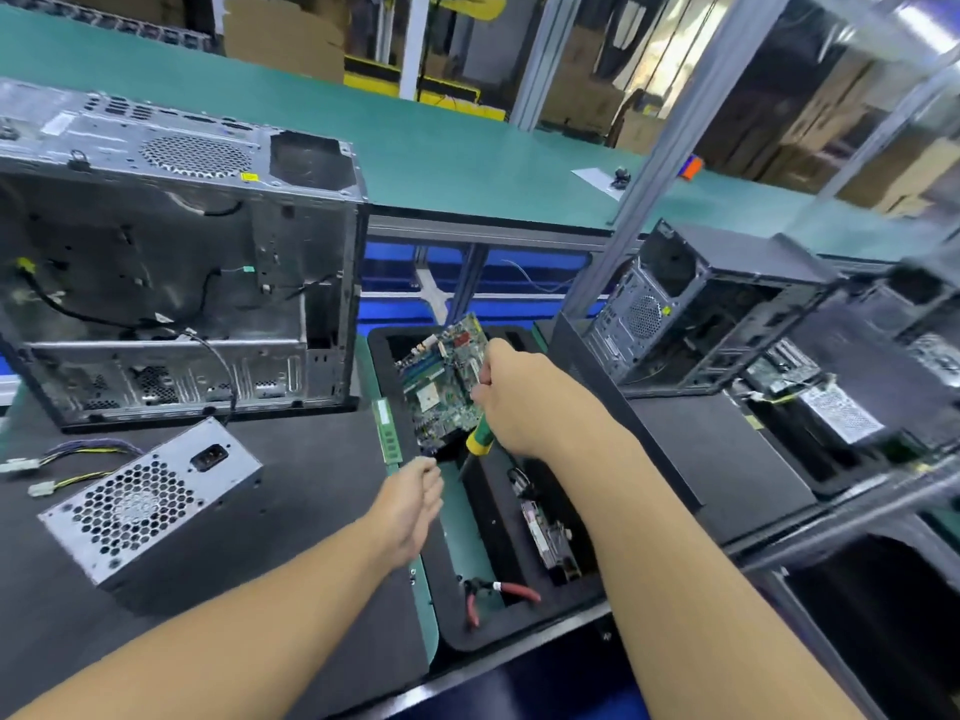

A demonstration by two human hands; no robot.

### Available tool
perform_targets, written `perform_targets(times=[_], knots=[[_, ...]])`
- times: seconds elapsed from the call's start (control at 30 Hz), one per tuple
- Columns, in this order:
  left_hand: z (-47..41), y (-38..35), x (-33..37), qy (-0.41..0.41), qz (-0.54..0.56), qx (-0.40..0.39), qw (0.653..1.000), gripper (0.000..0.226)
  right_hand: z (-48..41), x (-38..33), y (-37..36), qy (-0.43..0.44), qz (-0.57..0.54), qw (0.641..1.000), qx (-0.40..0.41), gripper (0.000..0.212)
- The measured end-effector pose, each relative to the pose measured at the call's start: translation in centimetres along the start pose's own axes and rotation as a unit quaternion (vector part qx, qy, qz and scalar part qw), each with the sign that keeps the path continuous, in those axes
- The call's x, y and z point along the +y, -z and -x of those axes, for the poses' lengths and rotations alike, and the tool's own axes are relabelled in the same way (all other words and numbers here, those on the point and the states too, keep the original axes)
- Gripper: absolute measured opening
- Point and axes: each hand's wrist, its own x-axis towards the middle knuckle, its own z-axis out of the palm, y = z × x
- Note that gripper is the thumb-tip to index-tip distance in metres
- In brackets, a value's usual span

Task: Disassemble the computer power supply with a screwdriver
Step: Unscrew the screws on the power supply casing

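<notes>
The right hand (519, 402) is curled round the green-and-yellow handle of the screwdriver (479, 438), shaft pointing down toward 7 o'clock. Its fingertips sit against the edge of a motherboard (441, 387) standing tilted in the black tray (524, 623); whether they also pinch the board I cannot tell. The left hand (413, 493) hangs loosely curled at 7 o'clock from the right, with nothing seen in it. The power supply (150, 504) lies well apart at 9 o'clock from the left hand, flat on the dark mat (311, 485), fan grille up and mains socket facing the person. Its cables (78, 457) trail off toward 10 o'clock, and the open computer case (171, 283) stands behind it at 12. It looks like a stiff sheet-metal box, probably fairly heavy for its bulk, with smooth sides that could skate on the mat under a turning screwdriver. Sharp folded edges and grille holes are likely. The safest hold would be the left palm pressed flat on the top plate or clasped round a long side, away from the grille. The loose cables are soft and make a poor handle.
</notes>
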Motion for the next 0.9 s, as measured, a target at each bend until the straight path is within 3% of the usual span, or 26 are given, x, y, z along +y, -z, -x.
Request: perform_targets(times=[0.07, 0.13, 0.3, 0.4, 0.47, 0.53, 0.6, 0.7, 0.8, 0.9], knots=[[0.5, 1.1, 1.6, -0.079, -0.117, 0.03, 0.99, 0.035, -0.2, -0.8, 0.0, 0.018, -0.009, 1.0, 0.005, 0.008], [1.2, 3.0, 3.2, -0.155, -0.291, 0.06, 0.942, 0.037, -0.5, -2.1, 0.0, 0.041, -0.02, 0.999, 0.007, 0.013], [4.0, 9.8, 7.3, -0.338, -0.595, 0.075, 0.725, 0.034, -1.6, -6.5, 0.0, 0.107, -0.026, 0.994, 0.011, 0.019], [6.0, 14.7, 10.2, -0.312, -0.748, 0.078, 0.581, 0.037, -2.1, -10.1, -0.1, 0.144, -0.042, 0.988, 0.018, 0.02], [7.3, 18.5, 11.4, -0.22, -0.82, 0.08, 0.522, 0.057, -2.3, -12.7, -0.4, 0.165, -0.06, 0.984, 0.018, 0.019], [8.5, 21.8, 11.5, -0.124, -0.843, 0.082, 0.517, 0.083, -2.6, -15.1, -1.0, 0.182, -0.07, 0.981, 0.007, 0.018], [9.3, 23.8, 11.2, -0.097, -0.838, 0.09, 0.529, 0.096, -2.7, -17.2, -1.7, 0.197, -0.074, 0.978, -0.011, 0.019], [9.7, 24.3, 10.6, -0.115, -0.817, 0.118, 0.553, 0.096, -2.8, -19.2, -3.0, 0.208, -0.075, 0.975, -0.033, 0.016], [8.6, 23.0, 8.8, -0.1, -0.771, 0.225, 0.588, 0.095, -2.9, -20.3, -3.8, 0.207, -0.073, 0.974, -0.05, 0.014], [8.4, 22.2, 8.2, -0.078, -0.751, 0.293, 0.586, 0.104, -2.7, -20.7, -4.3, 0.205, -0.069, 0.975, -0.059, 0.012]])
